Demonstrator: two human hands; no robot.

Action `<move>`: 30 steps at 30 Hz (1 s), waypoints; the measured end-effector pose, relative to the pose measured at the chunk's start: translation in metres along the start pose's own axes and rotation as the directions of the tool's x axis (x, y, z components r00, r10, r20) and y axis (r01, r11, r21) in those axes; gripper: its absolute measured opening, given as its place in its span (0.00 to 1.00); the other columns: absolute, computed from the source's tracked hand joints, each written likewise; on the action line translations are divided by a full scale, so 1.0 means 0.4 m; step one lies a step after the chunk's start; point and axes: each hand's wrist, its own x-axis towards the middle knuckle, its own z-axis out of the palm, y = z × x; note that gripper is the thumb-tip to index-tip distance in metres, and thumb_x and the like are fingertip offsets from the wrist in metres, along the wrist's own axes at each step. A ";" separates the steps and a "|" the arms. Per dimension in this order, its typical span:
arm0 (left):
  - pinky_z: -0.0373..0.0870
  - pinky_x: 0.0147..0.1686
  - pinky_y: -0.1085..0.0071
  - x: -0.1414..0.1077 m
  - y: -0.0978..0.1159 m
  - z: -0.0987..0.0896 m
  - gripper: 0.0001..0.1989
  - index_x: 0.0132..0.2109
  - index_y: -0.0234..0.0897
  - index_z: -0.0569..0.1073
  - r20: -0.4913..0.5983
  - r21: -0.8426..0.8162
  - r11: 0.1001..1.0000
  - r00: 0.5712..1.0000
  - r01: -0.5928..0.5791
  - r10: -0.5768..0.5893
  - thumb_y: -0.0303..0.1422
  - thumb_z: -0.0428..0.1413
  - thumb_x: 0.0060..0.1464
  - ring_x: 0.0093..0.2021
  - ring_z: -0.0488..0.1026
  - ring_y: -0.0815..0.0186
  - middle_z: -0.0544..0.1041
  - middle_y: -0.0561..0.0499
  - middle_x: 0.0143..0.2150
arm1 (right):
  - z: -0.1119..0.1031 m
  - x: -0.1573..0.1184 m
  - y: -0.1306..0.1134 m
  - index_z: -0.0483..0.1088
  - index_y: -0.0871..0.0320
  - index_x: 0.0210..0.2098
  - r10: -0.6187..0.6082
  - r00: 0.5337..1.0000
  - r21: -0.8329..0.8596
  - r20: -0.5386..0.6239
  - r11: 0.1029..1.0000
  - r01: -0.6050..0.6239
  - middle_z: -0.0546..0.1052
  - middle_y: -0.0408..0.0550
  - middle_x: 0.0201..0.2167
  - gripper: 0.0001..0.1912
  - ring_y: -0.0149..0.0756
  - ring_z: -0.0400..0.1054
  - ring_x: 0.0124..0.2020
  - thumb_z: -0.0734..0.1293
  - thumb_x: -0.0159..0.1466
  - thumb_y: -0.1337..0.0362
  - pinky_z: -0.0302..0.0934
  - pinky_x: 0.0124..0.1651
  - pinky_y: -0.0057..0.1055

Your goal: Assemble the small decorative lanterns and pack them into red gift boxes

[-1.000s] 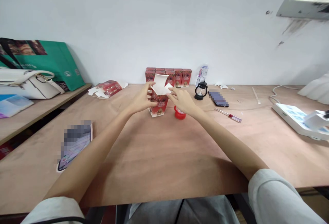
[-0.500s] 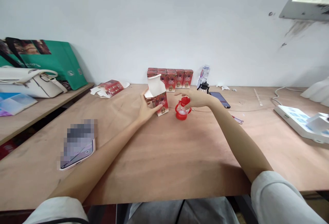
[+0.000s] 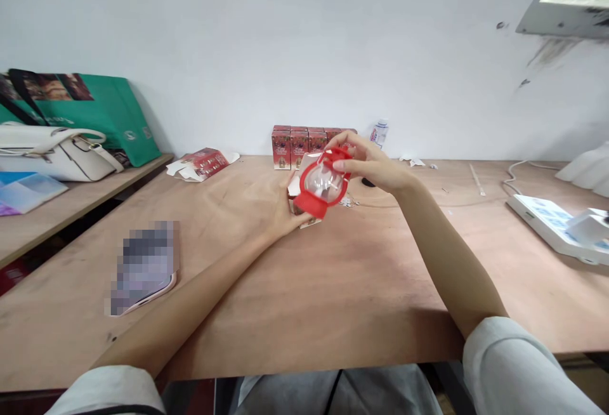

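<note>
1. One pale wall (image 3: 228, 53) rises behind one brown wooden table (image 3: 323, 294); places below are told from the red lantern.
2. The one red lantern (image 3: 324, 183), with a clear globe, is raised above the table, tilted, its base down toward the left.
3. The right hand (image 3: 368, 164) has thumb and fingers clamped on the lantern's upper end.
4. The left hand (image 3: 287, 215), just left of the lantern, is wrapped around one opened red box (image 3: 294, 186) with white flaps; the lantern overlaps this box from the front.
5. Beyond the lantern, against the wall, at least five closed red boxes (image 3: 299, 145) stand in a block.
6. Behind and right of it are one clear bottle (image 3: 379, 132) and a black base (image 3: 367, 182), probably part of something mostly hidden by the right hand.
7. Well to its right lie one clear strip (image 3: 477, 180) and one white power strip (image 3: 533, 218).
8. To its left are one flattened red-and-white carton (image 3: 204, 165) and, nearer the wearer, one phone (image 3: 145, 269).
9. At far left: one white handbag (image 3: 52, 155) and one green bag (image 3: 121, 110).
</note>
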 end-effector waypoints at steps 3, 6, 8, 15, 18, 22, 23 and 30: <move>0.71 0.54 0.49 -0.003 0.014 0.006 0.42 0.63 0.47 0.53 -0.025 -0.023 1.000 0.999 -0.020 0.020 0.41 0.66 0.45 0.57 0.69 0.51 0.67 0.43 0.58 | 0.004 0.016 0.014 0.60 0.53 0.45 -0.059 0.973 -0.048 -0.224 0.998 0.049 0.71 0.45 0.38 0.21 0.34 0.68 0.38 0.69 0.59 0.52 0.65 0.34 0.31; 0.71 0.52 0.49 -0.004 0.024 0.007 0.42 0.62 0.46 0.55 -0.033 -0.025 0.999 0.999 -0.040 0.039 0.40 0.67 0.43 0.58 0.68 0.50 0.66 0.41 0.58 | 0.001 0.020 0.019 0.61 0.53 0.46 -0.126 0.931 -0.219 -0.342 0.974 0.051 0.70 0.44 0.34 0.21 0.35 0.68 0.36 0.70 0.58 0.54 0.64 0.36 0.34; 0.70 0.53 0.49 -0.006 0.028 0.007 0.43 0.61 0.45 0.55 -0.032 -0.006 0.998 0.998 -0.055 0.055 0.41 0.67 0.42 0.57 0.68 0.51 0.65 0.41 0.57 | 0.003 0.017 0.017 0.63 0.54 0.46 -0.185 0.904 -0.352 -0.386 0.935 0.041 0.70 0.43 0.33 0.20 0.35 0.67 0.35 0.70 0.58 0.55 0.63 0.39 0.36; 0.74 0.47 0.54 -0.008 0.043 0.012 0.43 0.61 0.45 0.53 0.009 -0.055 0.998 1.000 -0.028 0.029 0.42 0.67 0.43 0.56 0.68 0.52 0.63 0.41 0.57 | 0.063 0.012 -0.007 0.65 0.54 0.48 -0.346 0.897 -0.676 -0.276 0.733 0.075 0.70 0.47 0.38 0.15 0.37 0.64 0.38 0.64 0.63 0.59 0.59 0.43 0.36; 0.75 0.44 0.55 -0.007 0.043 0.012 0.42 0.61 0.45 0.53 -0.006 -0.063 0.998 1.000 -0.023 0.023 0.42 0.66 0.43 0.56 0.68 0.52 0.62 0.41 0.58 | 0.077 0.007 -0.019 0.68 0.55 0.44 -0.317 0.937 -0.765 -0.149 0.638 0.094 0.68 0.50 0.39 0.10 0.36 0.63 0.36 0.59 0.66 0.62 0.57 0.41 0.35; 0.76 0.41 0.56 -0.005 0.041 0.010 0.43 0.61 0.47 0.52 0.014 -0.032 0.999 0.999 -0.030 0.030 0.43 0.66 0.43 0.55 0.69 0.51 0.63 0.41 0.57 | 0.063 -0.007 -0.038 0.69 0.56 0.38 -0.227 0.973 -0.774 -0.050 0.624 0.106 0.65 0.49 0.37 0.09 0.34 0.60 0.33 0.58 0.66 0.63 0.55 0.40 0.33; 0.76 0.40 0.56 -0.004 0.042 0.009 0.43 0.62 0.48 0.52 0.017 -0.021 0.998 0.998 -0.055 0.055 0.43 0.66 0.43 0.55 0.70 0.51 0.64 0.42 0.57 | 0.059 -0.010 -0.044 0.69 0.56 0.38 -0.206 0.978 -0.770 -0.039 0.630 0.102 0.65 0.48 0.36 0.09 0.34 0.60 0.33 0.58 0.66 0.64 0.54 0.39 0.33; 0.72 0.49 0.44 0.001 0.056 0.014 0.44 0.63 0.53 0.48 0.051 -0.013 0.971 0.970 -0.238 0.238 0.44 0.65 0.45 0.55 0.70 0.49 0.66 0.44 0.56 | 0.057 -0.024 -0.069 0.66 0.56 0.37 -0.081 0.997 -0.778 -0.009 0.626 0.044 0.63 0.46 0.33 0.08 0.33 0.57 0.30 0.59 0.65 0.59 0.51 0.37 0.32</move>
